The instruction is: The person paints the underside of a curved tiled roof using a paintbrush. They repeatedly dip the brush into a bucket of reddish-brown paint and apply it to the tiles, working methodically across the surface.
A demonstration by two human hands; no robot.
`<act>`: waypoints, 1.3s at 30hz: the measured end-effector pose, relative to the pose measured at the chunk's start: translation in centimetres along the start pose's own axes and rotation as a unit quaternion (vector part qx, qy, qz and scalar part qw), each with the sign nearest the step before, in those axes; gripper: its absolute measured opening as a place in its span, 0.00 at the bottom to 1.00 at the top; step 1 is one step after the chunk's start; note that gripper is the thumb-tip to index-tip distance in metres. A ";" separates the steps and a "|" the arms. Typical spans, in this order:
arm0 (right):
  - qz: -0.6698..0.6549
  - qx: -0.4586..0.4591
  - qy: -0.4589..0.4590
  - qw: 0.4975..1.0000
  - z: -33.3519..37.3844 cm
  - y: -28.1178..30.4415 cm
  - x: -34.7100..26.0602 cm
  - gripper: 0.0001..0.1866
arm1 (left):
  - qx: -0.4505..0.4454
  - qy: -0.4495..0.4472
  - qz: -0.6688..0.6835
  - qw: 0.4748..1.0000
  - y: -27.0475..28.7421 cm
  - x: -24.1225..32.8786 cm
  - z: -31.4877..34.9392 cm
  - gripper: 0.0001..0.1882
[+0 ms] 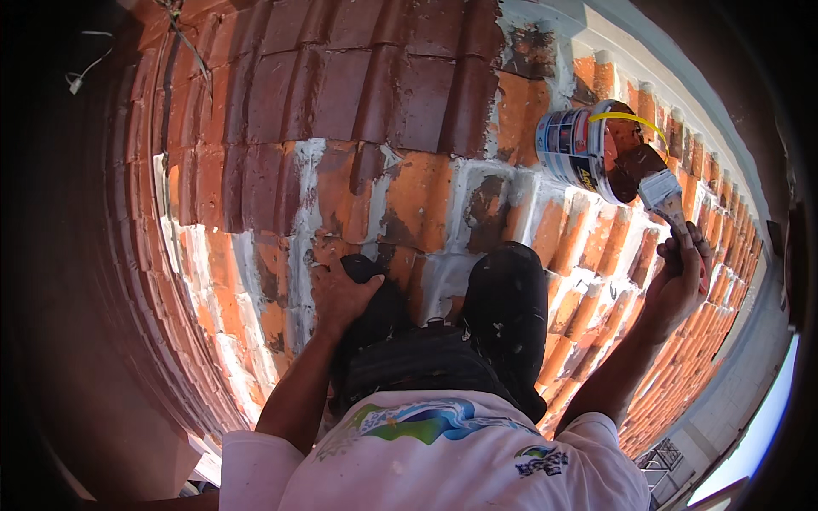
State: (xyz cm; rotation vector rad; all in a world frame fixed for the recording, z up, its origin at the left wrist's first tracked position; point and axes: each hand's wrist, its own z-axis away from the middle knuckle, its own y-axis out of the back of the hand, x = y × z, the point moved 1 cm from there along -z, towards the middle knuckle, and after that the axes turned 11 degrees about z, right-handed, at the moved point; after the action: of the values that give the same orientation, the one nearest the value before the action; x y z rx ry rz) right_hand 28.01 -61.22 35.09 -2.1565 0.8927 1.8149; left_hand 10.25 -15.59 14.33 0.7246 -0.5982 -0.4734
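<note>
My right hand (682, 264) is closed round the handle of a wide flat paintbrush (665, 194). The brush's dark, paint-coated bristles are at the mouth of a white paint bucket (569, 152), over its rim. The bucket lies tilted on the tiles, its opening to the right, with reddish-brown paint inside and a yellow handle (626, 117). My left hand (339, 294) rests by my left knee with its fingers spread over the tiles, holding nothing. Freshly coated dark red-brown roof tiles (358, 94) lie ahead of me.
Bare orange tiles (417, 200) with white-grey sealed joints stretch around my knees and to the right. A pale ledge (630, 38) bounds the roof at the right. At the far left, a thin loose cable (194, 51) hangs over the tiles beside a dark wall (77, 341).
</note>
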 end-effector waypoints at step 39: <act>0.041 -0.484 0.480 0.731 25.9 -40.7 4.4 0.17 | -0.011 0.007 -0.017 1.000 0.4 -0.5 0.1 0.61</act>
State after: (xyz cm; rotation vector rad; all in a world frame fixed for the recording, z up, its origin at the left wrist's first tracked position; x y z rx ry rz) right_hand 29.17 -17.05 15.31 -3.9229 -0.0072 1.1316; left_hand 9.93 -15.08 14.49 0.7179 -0.5674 -0.5050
